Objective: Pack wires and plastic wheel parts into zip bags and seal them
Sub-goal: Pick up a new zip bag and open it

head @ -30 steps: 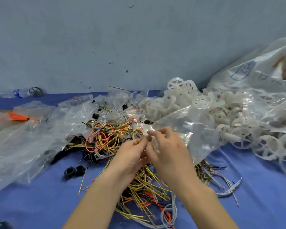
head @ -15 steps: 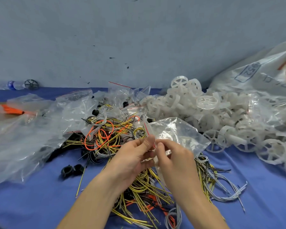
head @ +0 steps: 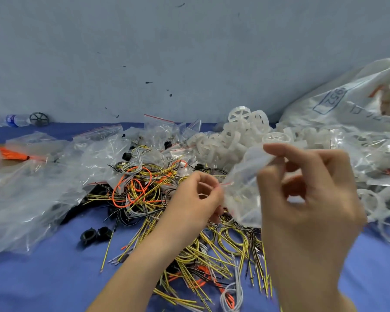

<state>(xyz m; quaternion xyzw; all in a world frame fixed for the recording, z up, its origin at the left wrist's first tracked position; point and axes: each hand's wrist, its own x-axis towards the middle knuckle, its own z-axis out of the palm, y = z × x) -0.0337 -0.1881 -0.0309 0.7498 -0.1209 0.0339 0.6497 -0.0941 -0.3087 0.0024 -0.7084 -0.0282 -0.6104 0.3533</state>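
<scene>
Motion is blurring the right hand (head: 306, 199) and the zip bag (head: 243, 194) it is pinching, so the contents are staying unreadable. At 3 o'clock, the frame edge is cutting off the large printed sack (head: 351, 102).

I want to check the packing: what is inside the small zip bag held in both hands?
Pale shapes show through the zip bag, perhaps white plastic parts; blur hides what they are. The left hand and right hand cover its edges.

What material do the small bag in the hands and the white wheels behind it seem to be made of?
The small clear zip bag, pinched by the left hand and right hand, looks like thin glossy plastic film: see-through, crinkled. The white spoked wheels look like moulded translucent plastic, probably rigid, with a matte milky surface.
</scene>
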